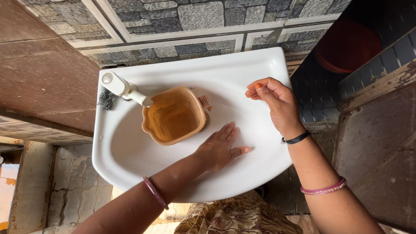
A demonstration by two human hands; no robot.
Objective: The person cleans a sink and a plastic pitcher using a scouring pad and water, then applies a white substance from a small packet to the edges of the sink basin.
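Head view, looking straight down. Sink (242,69): white ceramic, wall-mounted, rounded front edge, seen from above. Tap (123,89): white plastic, at the back left of the sink, spout reaching over the tub. Tub (174,115): tan plastic, squarish with scalloped rim, sitting in the bowl of the sink under the spout; inside stained brown; no contents can be made out. Scrubber (105,99): grey steel wool, on the sink rim just left of the tap. Small ribbed brown piece (204,102): touching the tub's right rim, kind unclear. Left hand (219,147): released, fingers spread flat, palm down on the inner slope of the sink, just right of the tub and apart from it; pink bangle on the forearm. Right hand (273,102): fingertips pinched together over the right rim of the sink; whether anything sits between them cannot be told; black band at the wrist, pink bangle higher up. Wall: stone-pattern tiles behind the sink. Red bucket (346,45): upper right, in shadow on the floor.
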